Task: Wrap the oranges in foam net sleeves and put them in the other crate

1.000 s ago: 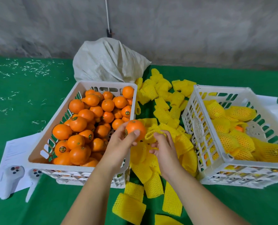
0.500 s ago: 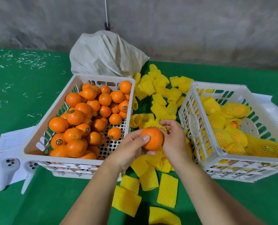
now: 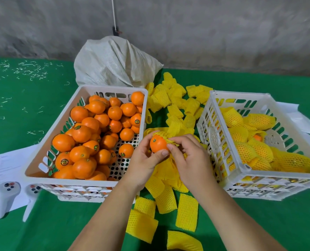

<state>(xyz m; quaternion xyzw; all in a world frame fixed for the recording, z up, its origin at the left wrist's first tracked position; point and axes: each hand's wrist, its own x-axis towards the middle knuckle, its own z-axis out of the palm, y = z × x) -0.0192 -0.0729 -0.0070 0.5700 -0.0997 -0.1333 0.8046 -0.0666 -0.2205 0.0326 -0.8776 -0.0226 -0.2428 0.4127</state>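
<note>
My left hand (image 3: 144,160) grips a bare orange (image 3: 157,143) between the two crates. A yellow foam net sleeve (image 3: 166,134) sits against the orange's upper right side, and my right hand (image 3: 190,158) pinches its edge there. To the left, the white crate (image 3: 41,165) is heaped with several bare oranges (image 3: 89,134). The white crate on the right (image 3: 241,160) holds several oranges wrapped in yellow sleeves (image 3: 248,153). Loose sleeves (image 3: 176,102) lie scattered on the green table between and in front of the crates.
A white woven sack (image 3: 114,64) stands behind the left crate against the grey wall. Two white handheld controllers (image 3: 3,196) lie on paper sheets (image 3: 9,160) at the left front. More paper (image 3: 299,116) lies behind the right crate. Flat sleeves (image 3: 187,211) lie near the front edge.
The orange came away from above the left crate to the gap between the crates. My right hand closed in with a sleeve and now holds it against the orange.
</note>
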